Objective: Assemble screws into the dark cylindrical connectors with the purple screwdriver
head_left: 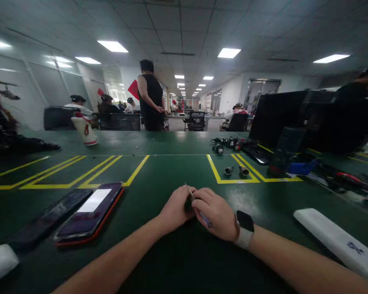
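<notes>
Both my hands meet over the middle of the green table. Closed fingers of my right hand [216, 214] grip a small screwdriver [207, 221], its thin metal shaft pointing up and away and its purplish handle end showing below the fingers. My left hand [176, 208] is curled shut right beside it, touching the right fingers; whatever it holds is hidden. Beyond the hands, two metal cylindrical connector shells [228, 170] [244, 171] lie apart inside yellow tape lines.
Left of me lie a dark phone-like slab [53, 214] and a purple, orange-edged case [92, 212]. A white bar [337, 239] lies at right. Farther back are cabled connectors [222, 145], a dark bottle [286, 151], tangled leads [346, 177] and a white cup [85, 130]. A person [150, 96] stands beyond.
</notes>
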Demonstrator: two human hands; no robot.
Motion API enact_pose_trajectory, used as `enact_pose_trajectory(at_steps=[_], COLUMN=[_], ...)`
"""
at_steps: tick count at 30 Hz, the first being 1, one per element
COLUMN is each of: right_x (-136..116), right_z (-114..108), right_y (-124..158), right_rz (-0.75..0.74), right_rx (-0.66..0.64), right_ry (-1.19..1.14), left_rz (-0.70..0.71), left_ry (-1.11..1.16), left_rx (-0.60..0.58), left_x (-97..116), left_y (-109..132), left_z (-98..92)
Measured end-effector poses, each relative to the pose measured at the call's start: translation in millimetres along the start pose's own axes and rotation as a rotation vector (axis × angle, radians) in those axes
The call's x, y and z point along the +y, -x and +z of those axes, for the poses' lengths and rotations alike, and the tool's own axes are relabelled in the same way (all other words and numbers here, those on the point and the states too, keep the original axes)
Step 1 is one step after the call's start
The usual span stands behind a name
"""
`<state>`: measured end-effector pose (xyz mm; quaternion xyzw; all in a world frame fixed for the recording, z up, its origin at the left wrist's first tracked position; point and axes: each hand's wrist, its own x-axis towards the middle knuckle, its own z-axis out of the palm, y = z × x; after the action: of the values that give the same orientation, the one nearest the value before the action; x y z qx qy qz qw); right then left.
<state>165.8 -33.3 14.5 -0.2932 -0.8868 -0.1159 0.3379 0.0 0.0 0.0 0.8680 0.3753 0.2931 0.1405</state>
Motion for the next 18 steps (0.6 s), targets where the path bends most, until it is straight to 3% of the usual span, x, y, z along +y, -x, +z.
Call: enact_pose_trajectory(at_steps=[4, 7, 13, 18], right_x=[23, 58, 140, 172], right_z=[-6, -13, -39, -52], right_y=[0, 6, 43, 82], right_rz=[0.088, 0.209, 0.625, 0.955], right_rx=[0.096, 0.188, 0.385, 0.360], right_ry=[0.041, 0.114, 0.333, 0.436], left_rz=[-0.069, -0.135, -0.166, -0.114], left_ry=[-0.017, -0.010, 0.002, -0.046], left_rx=[0.068, 0.037, -0.087, -0.153], left_x=[-4, -4, 3, 7], left_y=[-1, 1, 5, 4], left_z=[0.3, -2.5, -8.3, -8.4])
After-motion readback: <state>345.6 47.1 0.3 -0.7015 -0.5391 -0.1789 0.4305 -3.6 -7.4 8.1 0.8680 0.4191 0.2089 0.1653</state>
